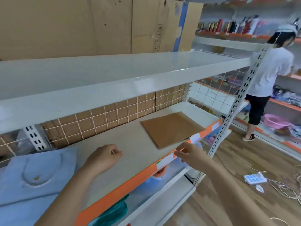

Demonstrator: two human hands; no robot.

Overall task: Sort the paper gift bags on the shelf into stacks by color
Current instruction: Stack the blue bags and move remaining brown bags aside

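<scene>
While my left hand (104,156) is curling empty and my right hand (189,154) is hovering loose-fingered, flat brown paper bags (172,128) are lying centre-right; pale blue paper bags (37,175) are lying lower left; sorting is looking nearly finished.

Pink basin (275,123), cardboard (97,25) behind.

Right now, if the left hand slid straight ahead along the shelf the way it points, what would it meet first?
Probably the brown paper bag, lying flat ahead and to the right of the left hand; only bare shelf lies between. Depth is uncertain.
</scene>
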